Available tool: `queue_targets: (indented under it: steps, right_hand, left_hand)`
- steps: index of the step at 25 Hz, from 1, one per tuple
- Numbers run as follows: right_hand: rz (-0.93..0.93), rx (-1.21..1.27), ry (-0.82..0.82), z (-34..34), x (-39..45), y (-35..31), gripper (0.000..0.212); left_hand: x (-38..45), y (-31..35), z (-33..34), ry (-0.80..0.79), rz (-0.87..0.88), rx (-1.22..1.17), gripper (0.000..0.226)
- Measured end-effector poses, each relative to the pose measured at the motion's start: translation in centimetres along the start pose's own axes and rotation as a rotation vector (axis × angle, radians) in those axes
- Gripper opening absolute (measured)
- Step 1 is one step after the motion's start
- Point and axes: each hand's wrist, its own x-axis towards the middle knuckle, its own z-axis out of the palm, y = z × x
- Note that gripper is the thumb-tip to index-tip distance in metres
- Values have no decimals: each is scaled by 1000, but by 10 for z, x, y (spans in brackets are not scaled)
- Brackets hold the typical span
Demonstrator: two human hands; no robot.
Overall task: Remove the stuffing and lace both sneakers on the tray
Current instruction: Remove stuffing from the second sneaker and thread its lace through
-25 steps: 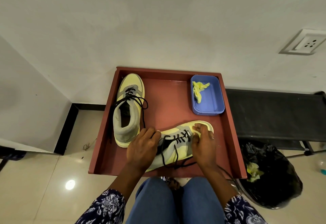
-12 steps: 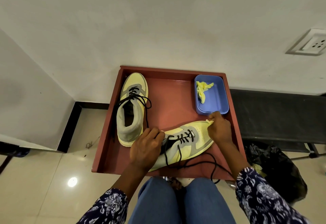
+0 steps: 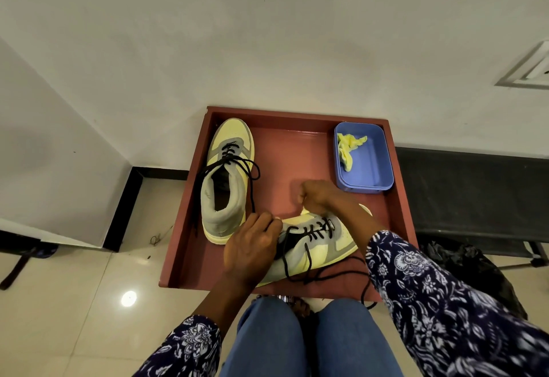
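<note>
The left hand (image 3: 252,247) is seen with its fingers curled over the heel and collar end of the near sneaker (image 3: 319,246), gripping it where it lies slanted across the front of the red tray (image 3: 399,198). The right hand (image 3: 316,195) is held above the tray floor just beyond the sneaker's far edge, fingers bunched; a pale yellow scrap appears to be pinched beneath it, though whether this is stuffing or part of the shoe cannot be told. The near sneaker is observed lying on its side, toe toward the right wall of the tray, with a black lace (image 3: 309,263) crossed through the front eyelets and its loose ends trailing over the tray's front lip toward the knees (blue denim, at bottom of view). The second sneaker (image 3: 227,180) is noted upright at the left of the tray, toe toward the back wall, its own lace threaded at the front and looped loosely over the open collar. A blue tub (image 3: 371,168) is recorded in the back right corner of the tray, with crumpled yellow stuffing (image 3: 347,148) lying inside it. A black bag (image 3: 475,266) is seen on the floor to the right of the tray, below a dark bench (image 3: 475,192).
</note>
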Motion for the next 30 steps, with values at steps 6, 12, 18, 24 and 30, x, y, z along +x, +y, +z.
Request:
queue_targets:
  steps: [6, 12, 18, 24, 30]
  right_hand:
    - [-173, 350, -157, 11, -1, -37, 23]
    - [-265, 286, 2, 8, -22, 4, 22]
    - [-120, 214, 249, 4, -31, 72, 21]
    - [161, 290, 600, 35, -44, 93, 29]
    - [231, 428, 793, 79, -66, 49, 33]
  left_hand:
    - [0, 0, 0, 0, 4, 24, 12]
    - [-1, 0, 1, -11, -18, 3, 15]
    - [1, 0, 2, -4, -20, 6, 17]
    - [1, 0, 4, -4, -23, -15, 15]
    - [0, 1, 2, -3, -23, 20, 17]
